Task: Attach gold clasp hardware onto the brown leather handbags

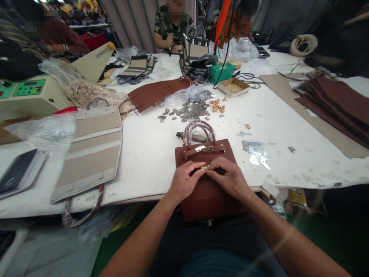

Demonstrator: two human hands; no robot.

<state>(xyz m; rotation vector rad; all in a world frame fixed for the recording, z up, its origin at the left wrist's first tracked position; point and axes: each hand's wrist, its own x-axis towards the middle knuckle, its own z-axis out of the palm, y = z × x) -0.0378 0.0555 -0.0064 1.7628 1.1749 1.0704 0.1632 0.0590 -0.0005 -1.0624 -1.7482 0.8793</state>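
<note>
A brown leather handbag (pixel 206 196) lies flat at the table's near edge, its wrapped handles (pixel 198 129) pointing away and a gold clasp strap (pixel 203 149) across its top. My left hand (pixel 184 180) and my right hand (pixel 226 177) rest on the bag's front. Their fingertips meet and pinch a small gold metal fitting (pixel 204 167) between them.
Loose silver metal plates (pixel 190 111) and gold fittings (pixel 216 105) lie beyond the bag, with a small box of parts (pixel 233 87). Beige bag panels (pixel 92 150) sit left, brown leather sheets (pixel 337 104) right. Other people work at the table's far side.
</note>
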